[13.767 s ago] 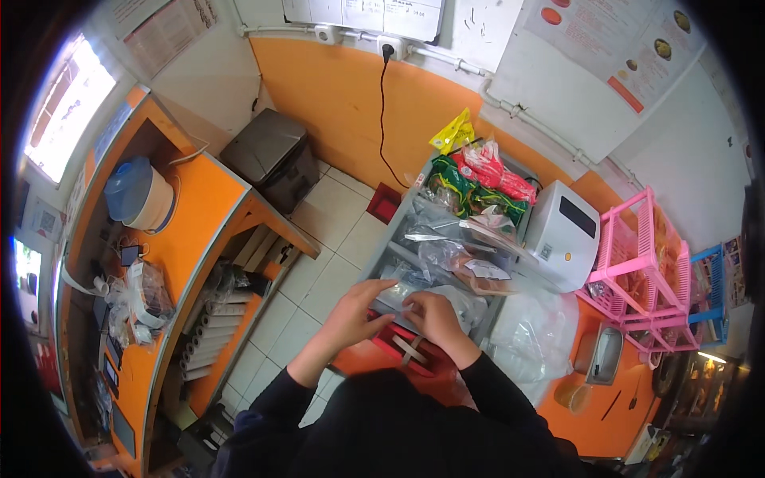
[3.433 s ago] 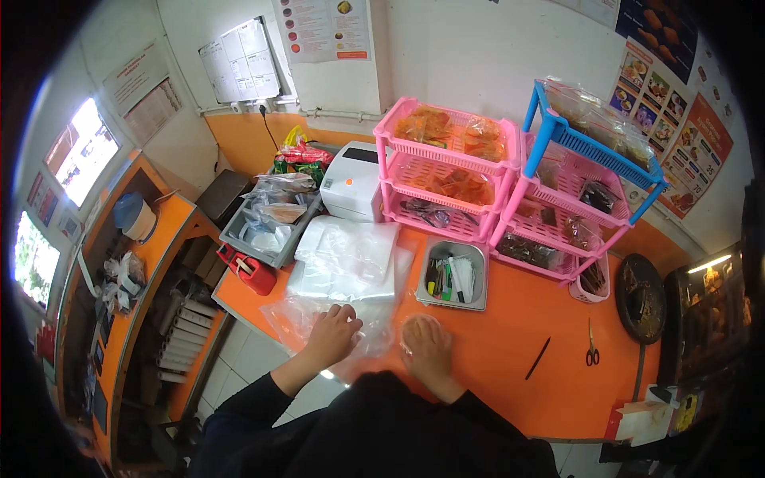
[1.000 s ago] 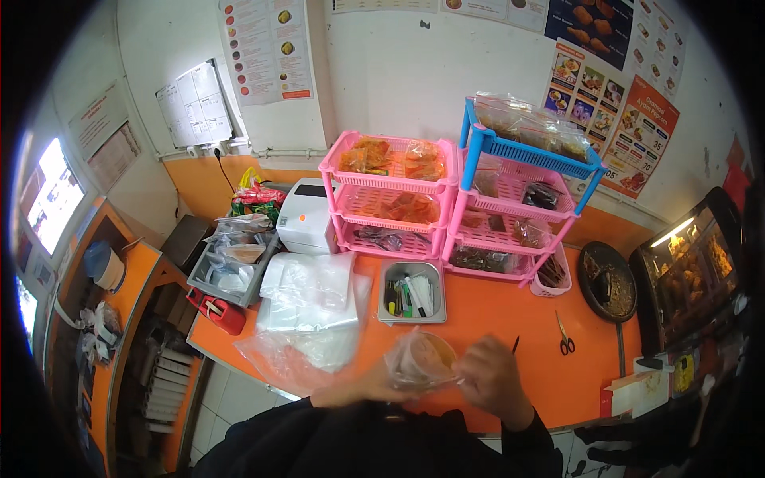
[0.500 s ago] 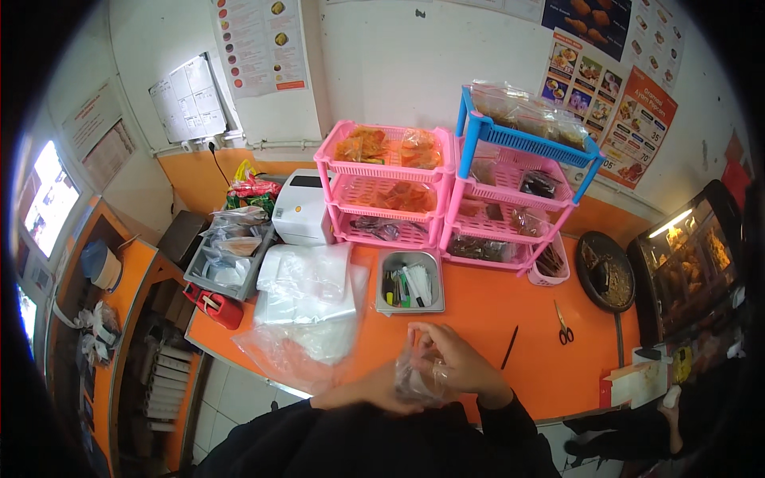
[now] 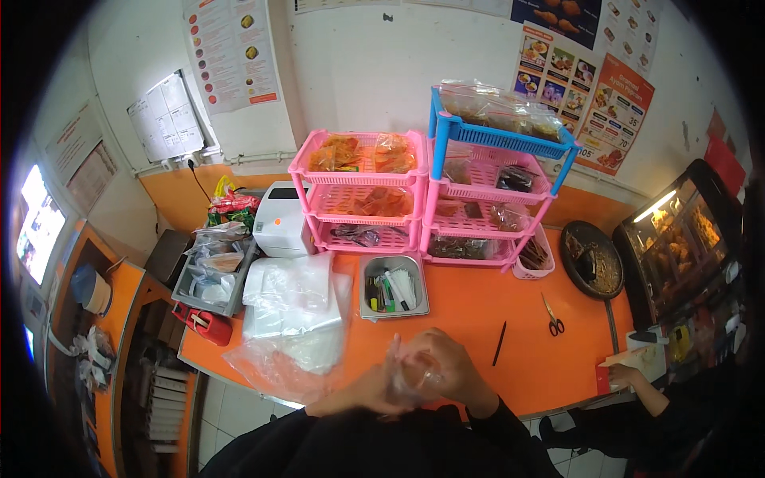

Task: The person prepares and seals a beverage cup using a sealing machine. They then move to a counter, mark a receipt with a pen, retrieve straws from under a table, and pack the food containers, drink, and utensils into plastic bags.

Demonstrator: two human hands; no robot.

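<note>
Close to my body, above the front edge of the orange table, my two hands meet around a crumpled piece of clear plastic [image 5: 416, 378]. It looks like a small thin bag, but blur hides its exact kind. My left hand [image 5: 381, 385] grips it from the left and below. From the right, my right hand [image 5: 448, 362] curls over the top of it, fingers bent inward. Some fingertips are lost behind the plastic and in blur. A stack of flat clear plastic bags [image 5: 291, 299] lies on the table to the left of my hands.
Beyond my hands stands a metal tin [image 5: 422, 311] of pens. Pink shelf racks [image 5: 362, 219] with bagged goods line the wall. Right: a dark pencil-like stick [image 5: 500, 344], scissors [image 5: 551, 316], a black pan [image 5: 610, 271], a food warmer [image 5: 677, 247]. Another person's hand [image 5: 625, 376] touches a notepad [image 5: 647, 365].
My view has shifted a little, so the table items sit further left. My right hand has curled further over the plastic. The other person's hand has come onto the notepad.
</note>
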